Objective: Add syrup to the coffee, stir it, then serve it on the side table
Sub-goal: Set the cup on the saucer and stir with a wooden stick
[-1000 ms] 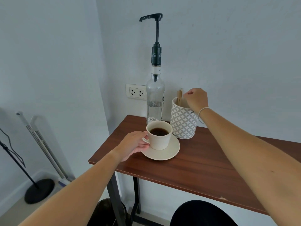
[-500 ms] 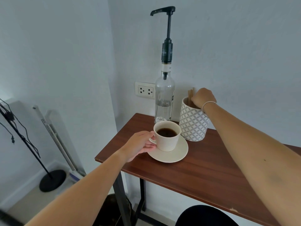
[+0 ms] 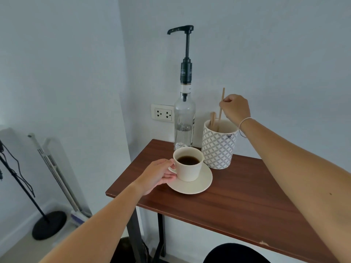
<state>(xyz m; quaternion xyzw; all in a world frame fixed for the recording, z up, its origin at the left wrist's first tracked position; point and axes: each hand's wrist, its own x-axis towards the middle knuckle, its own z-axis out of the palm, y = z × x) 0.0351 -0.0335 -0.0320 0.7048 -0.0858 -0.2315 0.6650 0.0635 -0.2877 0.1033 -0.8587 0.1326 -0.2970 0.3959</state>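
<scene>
A cream cup of black coffee (image 3: 188,164) stands on a cream saucer (image 3: 197,186) on the brown wooden table (image 3: 237,198). My left hand (image 3: 158,174) grips the cup's handle. Behind the cup stands a clear syrup bottle (image 3: 183,122) with a tall black pump. To its right a patterned grey-and-white holder (image 3: 218,147) contains wooden stir sticks. My right hand (image 3: 234,109) pinches one wooden stir stick (image 3: 221,103) above the holder, its lower end still inside the rim.
A white wall socket (image 3: 163,113) sits left of the bottle. On the floor at left are a black round stand base (image 3: 49,224) and a leaning mop or broom (image 3: 55,171). A dark round seat (image 3: 235,253) shows below the table edge.
My right hand has risen from the holder's rim, drawing one stir stick upward. My left hand stays on the cup handle. The camera has shifted slightly.
</scene>
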